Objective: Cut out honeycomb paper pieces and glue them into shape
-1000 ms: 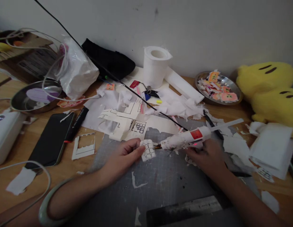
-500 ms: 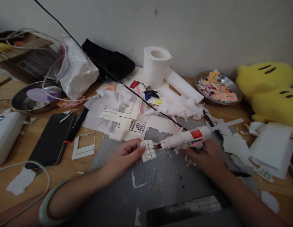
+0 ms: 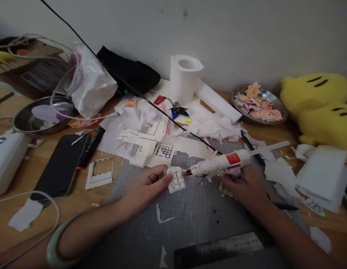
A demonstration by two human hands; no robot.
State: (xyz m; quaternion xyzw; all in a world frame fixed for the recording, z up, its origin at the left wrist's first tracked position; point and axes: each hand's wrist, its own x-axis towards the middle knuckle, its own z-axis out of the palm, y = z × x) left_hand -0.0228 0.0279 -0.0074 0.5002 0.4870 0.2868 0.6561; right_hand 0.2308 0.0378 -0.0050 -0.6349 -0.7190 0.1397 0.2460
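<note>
Between thumb and fingers, my left hand (image 3: 156,180) pinches a small white paper piece (image 3: 177,180) drawn with black circles. My right hand (image 3: 243,183) is wrapped round the handle of a white hot glue gun (image 3: 218,164) with a red label. The gun lies nearly level, its nozzle pointing left at the right edge of the paper piece; whether the tip touches cannot be made out. A clear glue stick (image 3: 270,147) juts from its rear. Both hands are over the grey cutting mat (image 3: 140,220).
A ruler (image 3: 218,249) lies at the mat's front. Drawn paper cutouts (image 3: 151,144), a paper roll (image 3: 185,80) and a bowl of scraps (image 3: 235,112) stand behind. At left lie a phone (image 3: 61,164) and a marker (image 3: 91,147). A black cord (image 3: 128,87) slants across to the gun.
Almost nothing differs. Both hands, the paper piece and the glue gun keep nearly the same places, with only a very slight shift.
</note>
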